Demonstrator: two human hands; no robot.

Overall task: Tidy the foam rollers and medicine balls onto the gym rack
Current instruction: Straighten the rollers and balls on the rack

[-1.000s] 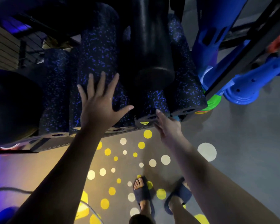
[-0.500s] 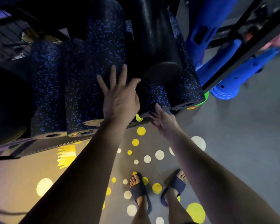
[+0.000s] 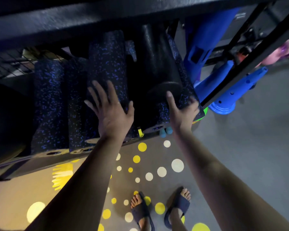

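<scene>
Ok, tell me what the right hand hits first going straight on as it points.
Likely the round end of the plain black roller, just beyond the right hand's thumb; depth is unclear. The hand curls on the speckled roller beside it.

At least five blue-speckled foam rollers [image 3: 107, 64], one plain black roller [image 3: 157, 64], one large dark ball [image 3: 7, 122], two sandals [image 3: 141, 214].

A: Any writing to read here?
B: None. A small yellow tag [image 3: 140, 132] sits at the rack [image 3: 40, 165] front edge, and faint pale marks [image 3: 240, 15] show at the upper right, both too blurred to read.
</scene>
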